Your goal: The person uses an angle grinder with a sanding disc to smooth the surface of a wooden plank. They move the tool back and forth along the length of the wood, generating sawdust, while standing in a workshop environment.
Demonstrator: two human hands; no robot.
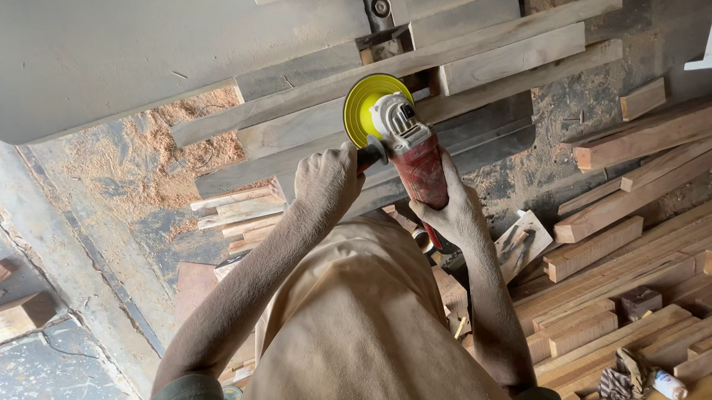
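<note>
Right hand (pixel 452 212) is wrapped tight around the red body of an angle grinder (pixel 408 154), and the left hand (pixel 327 181) is fisted on the side handle sticking out of it. Both arms are dusted in fine sawdust. The grinder's yellow disc (pixel 365 105) sits against the grey planks (pixel 415 85) laid across in front, just past the hands. Further out, a pile of sawdust (pixel 170 152) lies on the floor to the left, with cut wood blocks (pixel 616 293) stacked on the right.
</note>
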